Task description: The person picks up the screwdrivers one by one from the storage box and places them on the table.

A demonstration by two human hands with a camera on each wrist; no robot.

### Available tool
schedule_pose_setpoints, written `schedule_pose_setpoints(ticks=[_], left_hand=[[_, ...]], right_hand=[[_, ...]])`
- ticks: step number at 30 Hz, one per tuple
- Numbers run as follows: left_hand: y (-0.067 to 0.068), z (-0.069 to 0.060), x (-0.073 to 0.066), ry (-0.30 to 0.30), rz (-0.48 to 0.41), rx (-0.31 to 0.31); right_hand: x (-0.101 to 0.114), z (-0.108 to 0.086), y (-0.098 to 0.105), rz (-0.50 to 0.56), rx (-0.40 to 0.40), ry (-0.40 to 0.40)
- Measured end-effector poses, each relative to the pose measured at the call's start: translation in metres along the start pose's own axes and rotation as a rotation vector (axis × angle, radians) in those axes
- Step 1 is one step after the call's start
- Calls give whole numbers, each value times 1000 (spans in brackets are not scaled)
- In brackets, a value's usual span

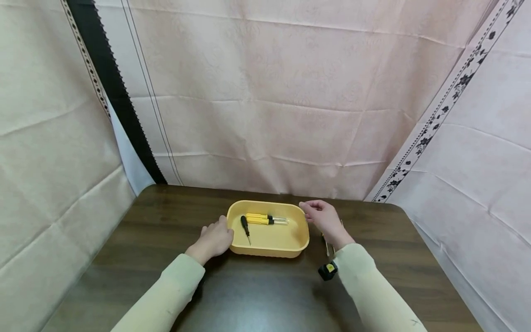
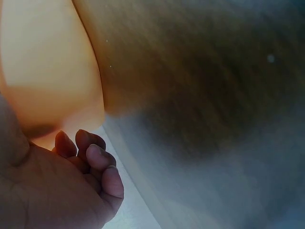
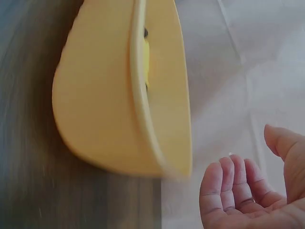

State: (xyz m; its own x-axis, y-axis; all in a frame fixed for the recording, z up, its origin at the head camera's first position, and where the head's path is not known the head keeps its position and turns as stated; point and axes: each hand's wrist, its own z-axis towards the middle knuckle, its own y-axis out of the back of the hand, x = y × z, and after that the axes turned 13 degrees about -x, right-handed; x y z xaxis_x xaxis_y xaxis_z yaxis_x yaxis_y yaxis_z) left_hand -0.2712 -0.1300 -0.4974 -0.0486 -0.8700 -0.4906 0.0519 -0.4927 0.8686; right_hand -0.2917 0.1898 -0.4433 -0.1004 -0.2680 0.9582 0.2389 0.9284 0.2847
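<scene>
Brown wood-grain table point(image 1: 137, 258) holding yellow oblong plastic tray point(image 1: 269, 239), probably corralling yellow-handled screwdrivers point(image 1: 258, 221); left grip point(image 1: 213, 239) maybe clamping it, can't tell; right grip point(image 1: 325, 222) hanging loose alongside.

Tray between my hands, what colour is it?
Yellow; the tray shows best in the head view.

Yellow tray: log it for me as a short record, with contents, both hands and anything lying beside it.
Container: yellow tray, on the dark wooden table
Contents: two yellow-handled screwdrivers side by side; one black-handled screwdriver, set crosswise to them
Left hand: at the tray's left end; grip unclear
Right hand: by the tray's right end; apart from it in the right wrist view
Beside the tray: black-and-yellow tape measure near the right sleeve; slim item, partly hidden, unidentified
</scene>
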Motion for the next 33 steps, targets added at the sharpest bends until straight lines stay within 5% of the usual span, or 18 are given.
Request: schedule_pose_setpoints(ticks=[18, 33], left_hand=[[1, -2, -1, -8, -3, 5], [1, -1, -1, -11, -9, -1]], right_hand=[[-4, -23, -93, -162, 273, 39], [-13, -20, -131, -302, 282, -29]])
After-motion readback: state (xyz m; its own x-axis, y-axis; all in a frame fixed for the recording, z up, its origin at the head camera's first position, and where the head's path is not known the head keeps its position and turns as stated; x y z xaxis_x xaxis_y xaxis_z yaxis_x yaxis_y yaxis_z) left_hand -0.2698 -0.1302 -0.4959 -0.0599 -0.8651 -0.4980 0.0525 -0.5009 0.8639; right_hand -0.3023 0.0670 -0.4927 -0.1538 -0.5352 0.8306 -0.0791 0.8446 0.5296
